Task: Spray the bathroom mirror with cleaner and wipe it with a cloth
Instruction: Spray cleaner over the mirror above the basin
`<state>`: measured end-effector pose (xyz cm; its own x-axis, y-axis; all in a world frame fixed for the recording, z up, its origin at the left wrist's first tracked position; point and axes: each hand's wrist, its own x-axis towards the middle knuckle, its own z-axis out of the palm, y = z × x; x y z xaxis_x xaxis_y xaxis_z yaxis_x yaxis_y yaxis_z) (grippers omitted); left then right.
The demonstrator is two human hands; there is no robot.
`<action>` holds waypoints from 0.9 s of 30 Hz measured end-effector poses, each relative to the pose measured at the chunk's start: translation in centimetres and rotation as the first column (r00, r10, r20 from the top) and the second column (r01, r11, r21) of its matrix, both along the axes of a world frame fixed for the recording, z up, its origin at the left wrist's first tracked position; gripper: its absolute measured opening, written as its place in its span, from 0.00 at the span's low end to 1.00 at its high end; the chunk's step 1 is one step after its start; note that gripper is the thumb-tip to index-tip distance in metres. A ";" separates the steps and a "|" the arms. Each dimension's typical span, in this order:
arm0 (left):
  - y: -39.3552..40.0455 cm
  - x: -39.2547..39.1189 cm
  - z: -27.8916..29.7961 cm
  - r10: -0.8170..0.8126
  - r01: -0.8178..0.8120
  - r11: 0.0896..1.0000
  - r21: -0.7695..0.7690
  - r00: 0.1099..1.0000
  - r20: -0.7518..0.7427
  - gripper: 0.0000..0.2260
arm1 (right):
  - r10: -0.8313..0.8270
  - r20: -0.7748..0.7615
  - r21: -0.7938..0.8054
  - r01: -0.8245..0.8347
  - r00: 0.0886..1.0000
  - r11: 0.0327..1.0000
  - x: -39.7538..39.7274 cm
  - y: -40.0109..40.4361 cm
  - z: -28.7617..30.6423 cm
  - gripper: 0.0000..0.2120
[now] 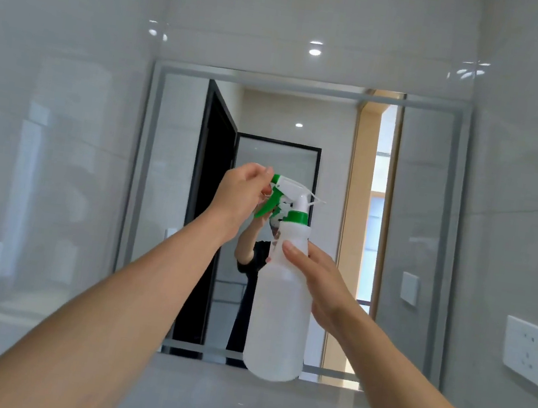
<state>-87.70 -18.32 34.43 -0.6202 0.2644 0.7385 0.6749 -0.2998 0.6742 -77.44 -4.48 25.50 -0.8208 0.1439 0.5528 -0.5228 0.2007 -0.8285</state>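
A white spray bottle (281, 302) is held upright before the bathroom mirror (417, 197), its base level with the mirror's lower edge. The right hand (315, 279) wraps the body from the side; the left hand (245, 193), arm raised, pinches the green nozzle tip (276, 180). Turning it fully open, then aiming squarely at the glass, should give an even mist. No cloth is visible.
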 end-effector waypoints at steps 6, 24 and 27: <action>-0.8 -2.4 -0.7 -0.040 0.040 0.999 0.000 0.995 -0.095 0.10 | 0.093 0.011 -0.036 -0.092 0.996 0.995 -1.5 -0.7 -0.3 0.21; -2.5 -3.1 -0.2 -0.028 -0.030 0.970 -0.241 0.973 -0.231 0.22 | 0.089 0.033 0.036 -0.090 0.995 0.995 -2.5 -0.9 -1.2 0.17; -2.6 -3.6 -0.5 -0.018 -0.024 0.975 -0.221 0.983 -0.184 0.22 | 0.096 0.042 0.031 -0.097 0.995 0.995 -2.6 -1.1 -1.2 0.18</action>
